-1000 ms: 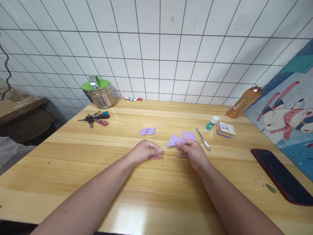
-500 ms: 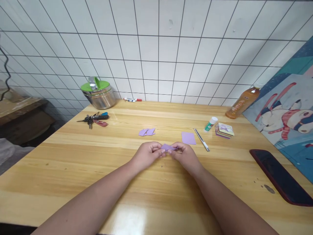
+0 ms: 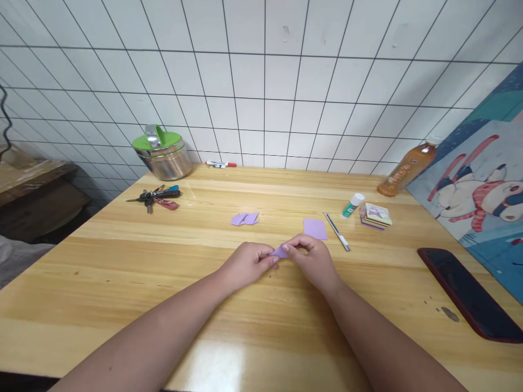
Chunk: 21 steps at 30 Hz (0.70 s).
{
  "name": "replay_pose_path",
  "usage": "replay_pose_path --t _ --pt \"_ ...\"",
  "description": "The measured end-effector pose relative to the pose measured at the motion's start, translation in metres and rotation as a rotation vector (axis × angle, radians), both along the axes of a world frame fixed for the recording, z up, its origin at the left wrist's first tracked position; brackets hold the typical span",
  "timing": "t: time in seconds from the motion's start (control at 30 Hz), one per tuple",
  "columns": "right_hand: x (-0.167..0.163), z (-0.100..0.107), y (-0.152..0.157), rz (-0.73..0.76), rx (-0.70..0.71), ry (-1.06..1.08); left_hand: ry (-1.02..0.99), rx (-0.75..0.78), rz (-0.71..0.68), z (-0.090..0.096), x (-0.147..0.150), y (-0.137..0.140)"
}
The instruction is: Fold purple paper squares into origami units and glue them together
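At the centre of the table [image 3: 229, 305], taken as the middle of the clock, a small piece of purple paper [image 3: 280, 252] is pinched between both hands. The left hand [image 3: 248, 265] grips it from nine o'clock and the right hand [image 3: 314, 258] from three, fingertips drawn close. Much of the paper is hidden by the fingers, so its creases cannot be made out.

The likeliest trouble is a crooked crease: the layers could slide if one pinch is looser than the other. Pulling the hands apart while both hold on could tear so small a piece. The right hand sits just below the purple square [image 3: 315, 229] at two o'clock, so a careless knuckle could push that towards the slim cutter or pen [image 3: 337, 232] beyond it. The folded purple pieces [image 3: 245, 219], at about half past ten, lie loose and could be brushed aside by the left hand.

A second ago the right hand alone held the paper, with the left apart from it; now both have it. Against half a second ago, less purple shows, and it slants up towards two o'clock. The square and folded pieces lie as before.
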State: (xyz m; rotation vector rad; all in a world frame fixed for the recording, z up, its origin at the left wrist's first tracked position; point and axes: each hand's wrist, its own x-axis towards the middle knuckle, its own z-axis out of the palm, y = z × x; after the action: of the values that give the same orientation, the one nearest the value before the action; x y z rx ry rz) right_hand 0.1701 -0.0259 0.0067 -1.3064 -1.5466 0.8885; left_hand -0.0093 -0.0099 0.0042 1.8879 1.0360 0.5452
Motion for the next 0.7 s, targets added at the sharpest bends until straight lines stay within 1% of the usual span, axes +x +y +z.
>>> replay_pose_path --t 0.07,0.17,0.23,0.33,0.6,0.67,0.7 --pt "0.001 -0.001 0.001 0.016 -0.044 0.089 -0.054 -0.070 -0.004 -0.001 0.000 0.001" --pt "0.003 -0.003 0.004 0.067 -0.121 0.184 -0.131 -0.158 0.031 -0.002 0.000 0.003" --pt "0.005 -0.005 0.006 0.072 -0.158 0.155 -0.159 -0.191 0.065 -0.002 0.000 0.005" --pt "0.010 -0.007 0.008 0.036 -0.200 0.092 -0.187 -0.225 0.105 -0.002 -0.001 0.007" --pt "0.012 0.003 0.006 0.012 -0.234 0.043 -0.189 -0.250 0.090 -0.002 -0.004 0.011" --pt "0.013 0.003 0.006 0.012 -0.237 0.056 -0.210 -0.217 0.105 -0.002 -0.003 0.011" --pt "0.013 0.002 0.006 0.016 -0.239 0.072 -0.231 -0.176 0.127 -0.001 -0.003 0.010"
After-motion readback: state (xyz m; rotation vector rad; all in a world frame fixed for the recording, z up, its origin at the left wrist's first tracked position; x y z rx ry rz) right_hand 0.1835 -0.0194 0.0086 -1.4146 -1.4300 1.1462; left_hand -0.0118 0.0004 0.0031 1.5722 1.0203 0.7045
